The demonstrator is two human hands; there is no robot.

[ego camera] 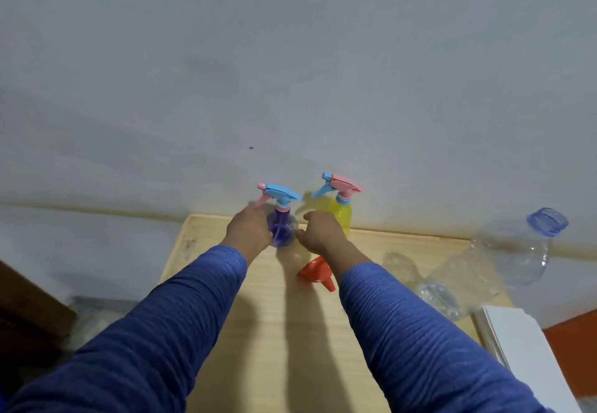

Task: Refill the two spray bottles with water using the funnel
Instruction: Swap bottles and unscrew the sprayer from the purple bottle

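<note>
My blue sleeves (181, 322) reach toward twelve o'clock; left hand (250, 228) grips the upright purple spray bottle (284, 231), right hand (319, 231) nearby at three o'clock, grip unclear, funnel (315, 272) beneath its wrist.

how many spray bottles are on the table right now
2. The purple spray bottle stands between both hands at the table's far edge; the yellow spray bottle stands just right of it, against the wall.
</note>
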